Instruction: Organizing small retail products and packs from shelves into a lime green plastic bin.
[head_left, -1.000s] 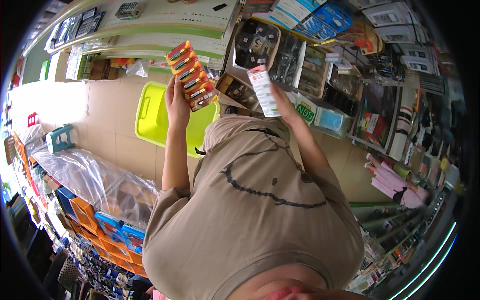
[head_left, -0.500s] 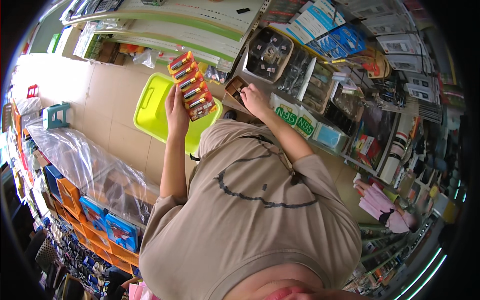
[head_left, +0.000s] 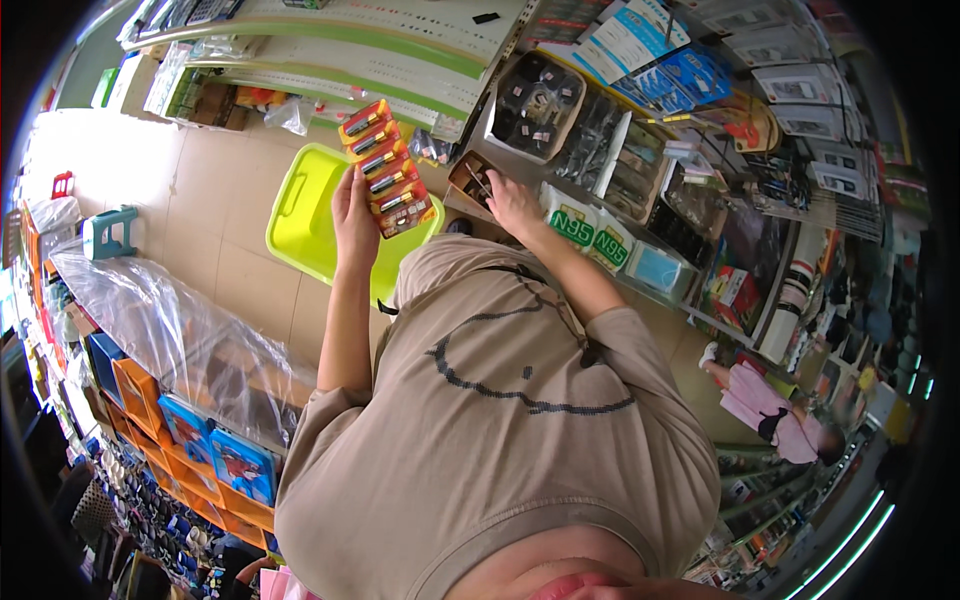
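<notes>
My left hand (head_left: pixel 353 222) grips the lower left edge of a strip of red-and-yellow battery blister packs (head_left: pixel 386 168), several batteries showing in rows. Beneath it a lime-green plastic basin (head_left: pixel 287 226) rests on the tiled floor. On the right, my right hand (head_left: pixel 514 206) is at a small brown open box (head_left: pixel 458 180) on the shelf edge. Its fingers are closed on a thin, slender item (head_left: pixel 475 178) that slants over the box; its kind is too small to make out. The box's contents are partly hidden by the hand.
Right of the box are trays of small dark goods (head_left: pixel 538 108) and bagged green-and-white packs (head_left: pixel 572 227). White shelves (head_left: pixel 370 40) with green edges stand ahead. A teal stool (head_left: pixel 110 233) and plastic-covered goods (head_left: pixel 180 315) are at left. A person in pink (head_left: pixel 765 405) is at far right.
My right hand has shifted slightly, and a slender item now shows at its fingertips over the box. The battery strip in my left hand has barely moved.
</notes>
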